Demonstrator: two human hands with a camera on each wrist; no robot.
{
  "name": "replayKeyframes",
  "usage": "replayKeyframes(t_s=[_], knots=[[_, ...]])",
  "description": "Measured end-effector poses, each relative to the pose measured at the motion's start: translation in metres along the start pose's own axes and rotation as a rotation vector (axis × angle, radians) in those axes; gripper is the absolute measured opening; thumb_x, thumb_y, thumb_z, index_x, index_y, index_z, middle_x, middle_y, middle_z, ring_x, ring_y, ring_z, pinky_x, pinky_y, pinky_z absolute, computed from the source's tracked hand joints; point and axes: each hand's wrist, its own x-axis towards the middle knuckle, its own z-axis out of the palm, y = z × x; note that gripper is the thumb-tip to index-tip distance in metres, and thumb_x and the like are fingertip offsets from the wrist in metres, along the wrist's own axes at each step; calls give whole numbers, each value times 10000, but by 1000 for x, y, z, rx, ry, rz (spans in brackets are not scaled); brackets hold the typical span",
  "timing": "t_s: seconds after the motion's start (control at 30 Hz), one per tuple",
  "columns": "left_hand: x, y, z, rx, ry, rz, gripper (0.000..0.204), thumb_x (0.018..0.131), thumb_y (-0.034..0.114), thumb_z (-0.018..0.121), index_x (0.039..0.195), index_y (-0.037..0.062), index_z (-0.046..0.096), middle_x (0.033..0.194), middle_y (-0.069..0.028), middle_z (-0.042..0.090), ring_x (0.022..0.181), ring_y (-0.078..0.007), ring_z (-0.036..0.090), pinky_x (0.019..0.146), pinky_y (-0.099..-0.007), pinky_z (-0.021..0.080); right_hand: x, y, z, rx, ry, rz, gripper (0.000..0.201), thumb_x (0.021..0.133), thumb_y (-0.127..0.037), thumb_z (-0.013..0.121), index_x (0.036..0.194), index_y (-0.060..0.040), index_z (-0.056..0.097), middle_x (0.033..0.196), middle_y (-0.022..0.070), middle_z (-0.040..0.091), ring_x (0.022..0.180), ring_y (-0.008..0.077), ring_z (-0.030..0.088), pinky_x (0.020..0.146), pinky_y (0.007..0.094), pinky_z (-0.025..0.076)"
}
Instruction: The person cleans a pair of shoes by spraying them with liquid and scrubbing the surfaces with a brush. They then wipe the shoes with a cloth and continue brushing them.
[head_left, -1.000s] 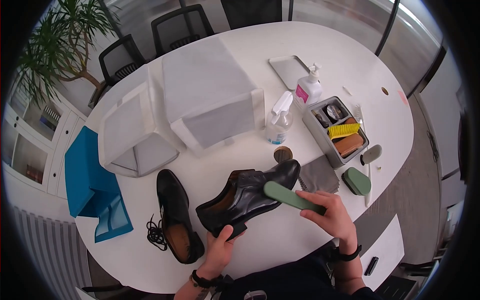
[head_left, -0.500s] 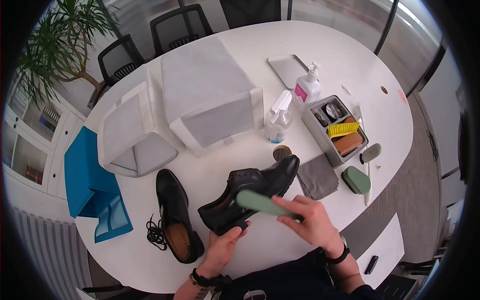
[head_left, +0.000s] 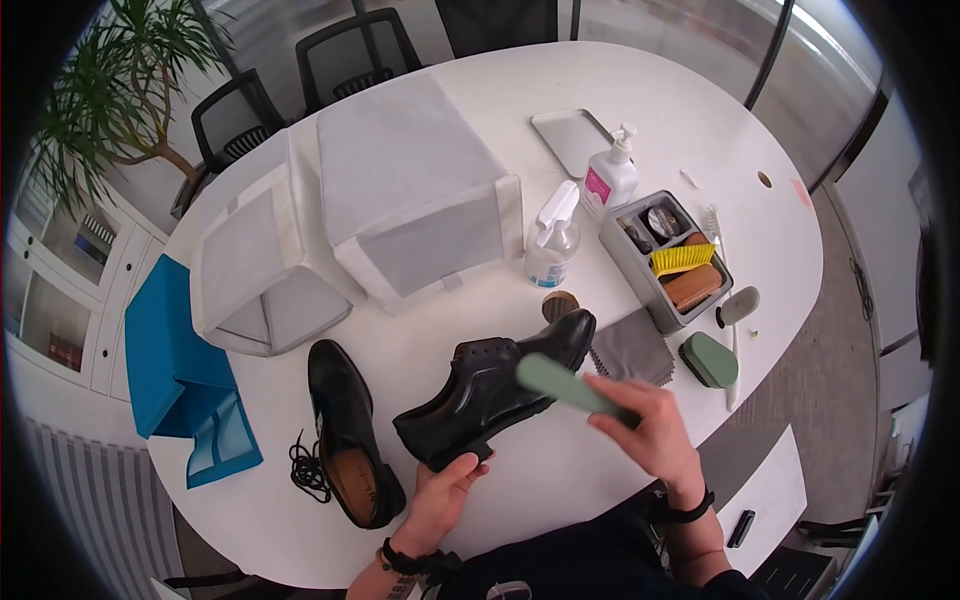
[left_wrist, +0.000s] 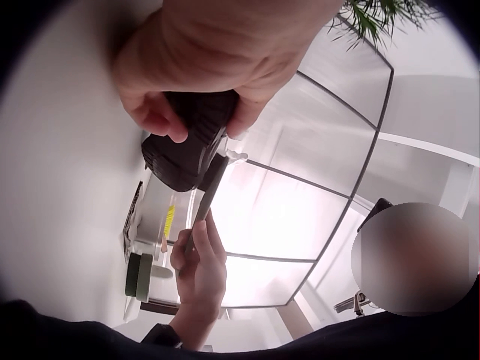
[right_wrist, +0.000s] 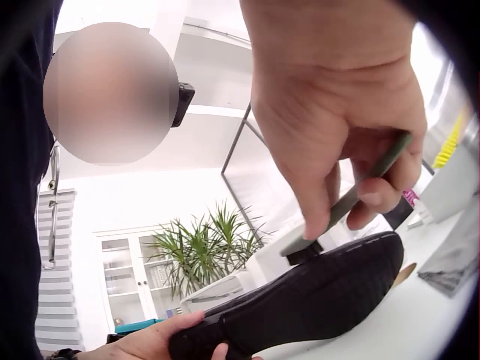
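A black leather dress shoe (head_left: pixel 478 392) is held up over the table, tilted with its toe to the right and away. My left hand (head_left: pixel 440 505) grips it by the heel from below. In my right hand (head_left: pixel 652 430) is a green-handled shoe brush (head_left: pixel 562 384), pinched between thumb and fingers. The right wrist view shows its short dark bristles (right_wrist: pixel 306 253) right at the shoe's upper, above the sole (right_wrist: pixel 307 304). To the left lies the other black shoe (head_left: pixel 342 420), opening up, with a loose bundle of black laces (head_left: pixel 308 472) beside it.
Right of the held shoe are a grey cloth (head_left: pixel 636 348), a green brush (head_left: pixel 710 360) and a grey caddy (head_left: pixel 668 295) of brushes and tins. Behind stand a spray bottle (head_left: pixel 550 250), a pump bottle (head_left: pixel 610 175) and white fabric boxes (head_left: pixel 410 150). A blue box (head_left: pixel 165 350) sits left.
The brush in my right hand swept along the shoe's side toward the heel, then back toward the toe. My left hand keeps its grip on the heel, the shoe nearly still.
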Motion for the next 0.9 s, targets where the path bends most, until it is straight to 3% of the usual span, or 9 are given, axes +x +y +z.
replayKeyframes(t_s=[0.13,0.2,0.3,0.37,0.43,0.7,0.77,0.8,0.9], knots=[[-1,-4,5,45,48,60,430,904,1,650,1325,14,565,1179,-116,694,1069,-263,676,883,-383,553,-4,3,-6,-122,110,61,462,831,-120,793,1283,-119,694,762,129,591,628,306,577,601,381,482],[-2,-4,10,39,54,76,435,899,-5,654,1325,14,564,1175,-116,694,1064,-265,676,879,-381,551,-8,1,-9,14,-143,-71,457,834,-124,793,1280,-118,695,772,127,594,643,307,580,609,379,484],[-1,-4,7,15,59,74,443,892,-16,657,1324,18,564,1171,-117,694,1054,-266,675,874,-379,550,-7,1,-14,36,-244,-41,456,835,-126,792,1281,-125,696,773,126,591,671,311,586,636,386,485],[-1,-2,3,-6,56,56,445,891,-22,656,1324,23,564,1172,-117,694,1049,-265,674,872,-380,551,-1,20,-10,34,-145,-58,449,842,-110,778,1283,-96,690,782,136,600,701,321,594,669,392,488],[0,-1,2,10,55,22,442,893,-23,650,1325,23,565,1172,-111,694,1032,-256,673,870,-378,550,6,30,-10,-37,177,117,438,852,-92,760,1280,-55,679,798,152,613,705,336,590,686,397,490],[-1,3,5,25,44,49,459,891,-37,655,1335,47,572,1176,-79,696,1034,-217,669,892,-363,541,1,23,-11,82,-120,-35,431,887,-117,740,1298,-16,657,919,222,686,772,343,652,754,383,522],[-1,2,3,27,35,42,471,887,-47,656,1339,53,570,1177,-71,695,1041,-210,668,900,-362,539,8,36,-5,-7,196,144,457,884,-130,749,1310,-2,642,906,219,680,782,367,647,751,396,520],[0,1,2,31,26,47,471,887,-48,659,1339,51,570,1178,-67,695,1042,-204,668,902,-361,538,10,35,-9,-122,199,239,491,877,-131,756,1328,10,622,891,219,672,792,383,644,749,401,516],[1,2,2,46,-2,56,511,881,-59,665,1366,51,548,1218,-67,678,1074,-200,661,927,-363,534,6,34,-7,-134,187,58,496,879,-119,748,1338,8,612,879,216,666,789,383,643,746,403,513]])
